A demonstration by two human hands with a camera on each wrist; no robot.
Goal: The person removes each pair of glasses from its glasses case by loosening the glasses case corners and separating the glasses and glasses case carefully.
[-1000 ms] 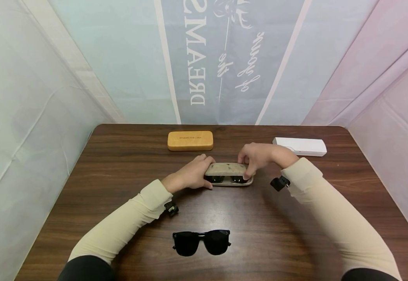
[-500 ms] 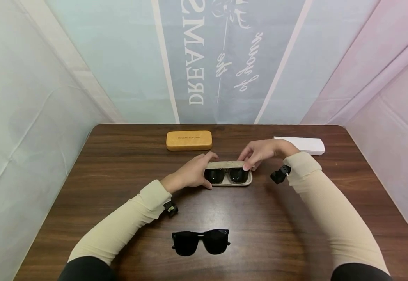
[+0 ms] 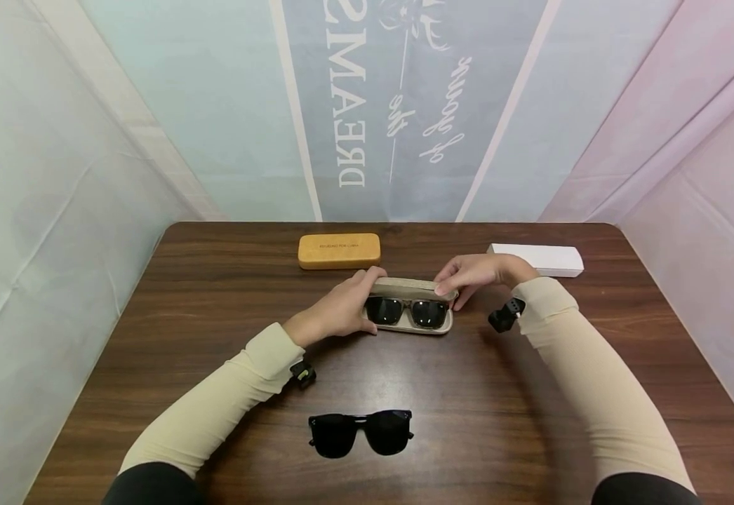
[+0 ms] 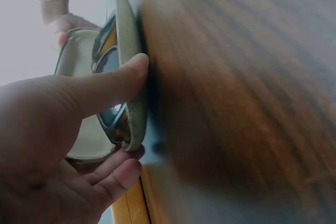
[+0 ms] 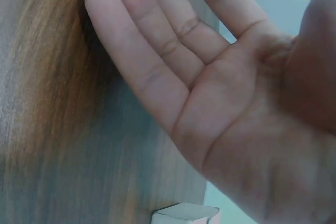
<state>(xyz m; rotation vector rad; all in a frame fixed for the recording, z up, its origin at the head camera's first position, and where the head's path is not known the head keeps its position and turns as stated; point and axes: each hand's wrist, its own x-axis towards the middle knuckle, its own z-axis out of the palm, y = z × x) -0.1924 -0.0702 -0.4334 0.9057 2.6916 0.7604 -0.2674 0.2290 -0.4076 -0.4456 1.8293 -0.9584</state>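
Observation:
A beige glasses case (image 3: 405, 327) stands with its lid raised in mid-table in the head view. Tortoiseshell sunglasses (image 3: 429, 313) with dark lenses lie in its lower half. My left hand (image 3: 337, 306) grips the case's left end; in the left wrist view its thumb (image 4: 118, 83) presses the front wall and other fingers reach behind. At the right end, my right hand (image 3: 481, 271) pinches the lid's corner. The right wrist view shows this palm (image 5: 226, 103) below a sliver of the case, its pinch mostly hidden. Black sunglasses (image 3: 361, 433) lie nearer the front on the table.
Behind the held case is a yellow glasses case (image 3: 339, 252), closed. To the back right, partly behind my right hand, a long white case (image 3: 546, 260) lies on the brown wooden table (image 3: 228, 280). Fabric walls (image 3: 247, 140) enclose the back and sides.
The case's lid has swung up and back under my right hand, so the tortoiseshell sunglasses inside now show fully. My left hand stays at the left end. The black sunglasses have not moved.

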